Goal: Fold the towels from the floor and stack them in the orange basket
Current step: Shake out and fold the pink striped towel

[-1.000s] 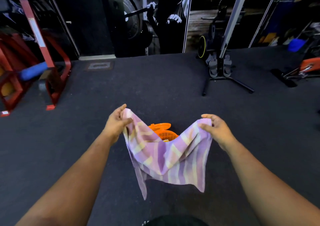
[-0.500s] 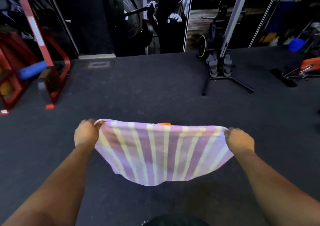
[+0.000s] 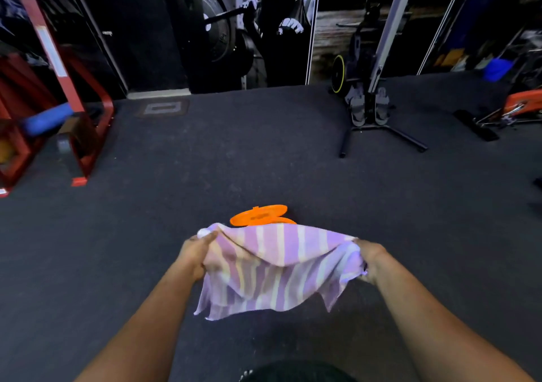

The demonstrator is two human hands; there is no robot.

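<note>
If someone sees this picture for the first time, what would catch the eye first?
First, the striped purple towel held in the air at the centre, gripped by the left hand and right hand. Just beyond it, an orange basket peeks over its top edge. A red rack stands far left.

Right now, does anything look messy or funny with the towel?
A little. The striped towel isn't folded neatly yet: held between the left hand and right hand, it sags in the middle and its bottom edge hangs ragged and uneven. The orange basket behind it looks fine.
</note>
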